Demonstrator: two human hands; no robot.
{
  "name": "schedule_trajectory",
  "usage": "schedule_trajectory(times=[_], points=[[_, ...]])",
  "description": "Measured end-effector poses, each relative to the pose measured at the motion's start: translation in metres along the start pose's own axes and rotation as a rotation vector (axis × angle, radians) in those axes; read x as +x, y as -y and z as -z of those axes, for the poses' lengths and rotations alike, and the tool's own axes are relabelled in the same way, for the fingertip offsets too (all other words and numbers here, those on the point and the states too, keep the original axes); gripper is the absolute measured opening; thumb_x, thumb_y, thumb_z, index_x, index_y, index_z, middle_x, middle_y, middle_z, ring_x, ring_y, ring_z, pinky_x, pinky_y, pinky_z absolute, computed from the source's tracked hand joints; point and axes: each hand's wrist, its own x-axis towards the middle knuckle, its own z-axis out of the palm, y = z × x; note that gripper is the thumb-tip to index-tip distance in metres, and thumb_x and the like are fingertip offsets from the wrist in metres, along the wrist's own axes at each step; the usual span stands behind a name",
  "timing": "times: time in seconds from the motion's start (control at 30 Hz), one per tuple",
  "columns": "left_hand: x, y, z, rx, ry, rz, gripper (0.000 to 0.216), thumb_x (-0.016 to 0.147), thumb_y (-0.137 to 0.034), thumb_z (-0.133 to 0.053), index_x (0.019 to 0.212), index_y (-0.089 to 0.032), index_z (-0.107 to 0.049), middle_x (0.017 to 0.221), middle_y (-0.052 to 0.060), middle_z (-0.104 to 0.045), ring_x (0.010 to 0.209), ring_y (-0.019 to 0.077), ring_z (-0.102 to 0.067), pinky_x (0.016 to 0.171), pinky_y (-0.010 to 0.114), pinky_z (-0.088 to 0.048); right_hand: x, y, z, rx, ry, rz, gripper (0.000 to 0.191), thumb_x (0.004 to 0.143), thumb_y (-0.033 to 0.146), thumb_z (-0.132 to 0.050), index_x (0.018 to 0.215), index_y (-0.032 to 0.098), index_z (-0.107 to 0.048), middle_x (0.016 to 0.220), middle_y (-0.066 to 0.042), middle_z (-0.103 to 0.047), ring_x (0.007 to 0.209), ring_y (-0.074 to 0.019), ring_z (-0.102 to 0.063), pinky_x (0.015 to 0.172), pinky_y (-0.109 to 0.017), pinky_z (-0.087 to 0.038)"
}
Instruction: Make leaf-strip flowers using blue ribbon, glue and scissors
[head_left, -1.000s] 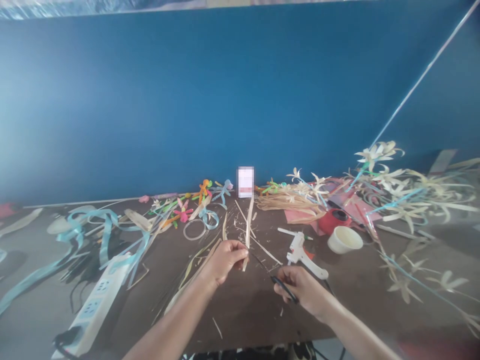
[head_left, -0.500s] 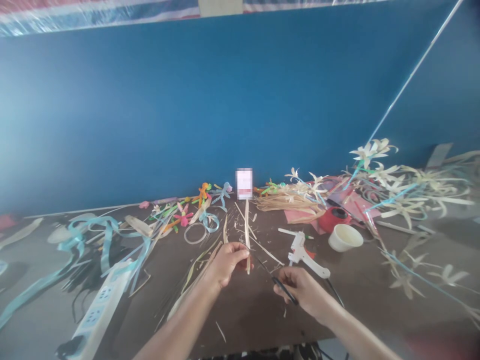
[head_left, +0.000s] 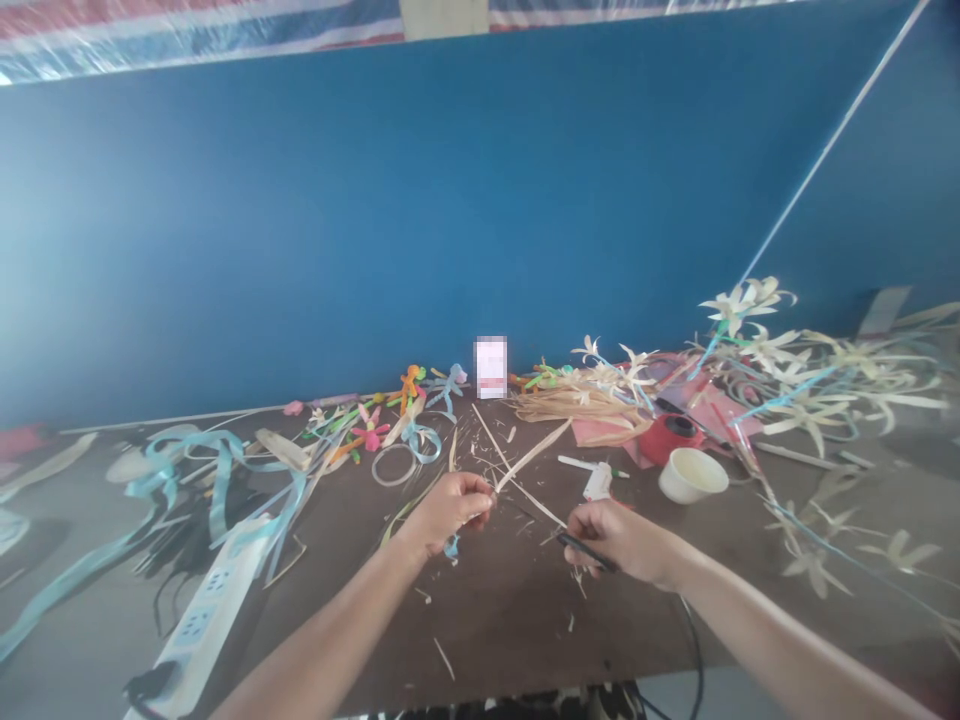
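currently left hand (head_left: 448, 508) pinches a pale straw strip (head_left: 531, 456) at its lower end, strip angling up right over the brown table (head_left: 495, 610). right hand (head_left: 619, 535) closed around a thin black tool (head_left: 589, 551), just beside the white glue gun (head_left: 598, 481).

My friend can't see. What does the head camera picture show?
The left hand pinches a pale straw strip while the right hand grips a thin black tool over a cluttered brown table beneath a blue wall.
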Motion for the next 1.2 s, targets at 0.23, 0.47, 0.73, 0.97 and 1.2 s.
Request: schedule_trajectory(times=[0.23,0.47,0.73,0.97,1.2], points=[[-0.005,0.001,0.004,-0.261,0.002,0.089,0.015,0.059,-0.014,-0.059,0.074,-0.014,-0.058,0.051,-0.004,-0.050,0.044,0.0059,-0.046,0.044,0.018,-0.038,0.003,0.009,0.002,-0.140,-0.050,0.058,0.028,0.063,0.039,-0.063,0.061,0.013,-0.053,0.050,0.002,-0.054,0.045,-0.0066,-0.044,0.043,-0.018,-0.030],[-0.008,0.022,-0.016,-0.679,-0.254,0.080,0.017,0.061,-0.015,-0.063,0.077,-0.015,-0.057,0.059,-0.004,-0.054,0.047,0.0057,-0.051,0.044,0.018,-0.043,0.010,-0.010,-0.019,-0.204,-0.236,0.126,0.027,0.062,0.035,-0.065,0.057,0.015,-0.047,0.047,0.006,-0.044,0.044,-0.0059,-0.035,0.041,-0.018,-0.025],[-0.001,0.030,-0.027,-0.965,-0.374,0.140,0.013,0.065,-0.015,-0.062,0.077,-0.013,-0.056,0.065,0.001,-0.061,0.055,0.0087,-0.059,0.039,0.014,-0.043,0.012,-0.032,-0.047,-0.126,-0.377,0.164,0.028,0.063,0.035,-0.063,0.056,0.016,-0.043,0.050,0.005,-0.040,0.047,-0.0067,-0.034,0.043,-0.018,-0.026],[-0.001,0.036,-0.021,-0.695,-0.392,-0.030,0.013,0.065,-0.020,-0.063,0.073,-0.013,-0.057,0.073,0.005,-0.066,0.063,0.0139,-0.063,0.046,0.017,-0.044,0.014,-0.040,-0.047,-0.057,-0.300,0.115,0.032,0.062,0.041,-0.063,0.056,0.017,-0.044,0.048,0.004,-0.046,0.045,-0.0076,-0.039,0.043,-0.019,-0.028],[-0.003,0.031,-0.010,-0.606,-0.351,-0.008,0.013,0.064,-0.020,-0.064,0.071,-0.013,-0.055,0.066,0.003,-0.065,0.061,0.0125,-0.063,0.047,0.016,-0.043,0.014,-0.029,-0.041,-0.043,-0.185,0.069,0.031,0.062,0.041,-0.064,0.057,0.016,-0.046,0.046,0.004,-0.049,0.044,-0.0074,-0.041,0.043,-0.018,-0.027]])
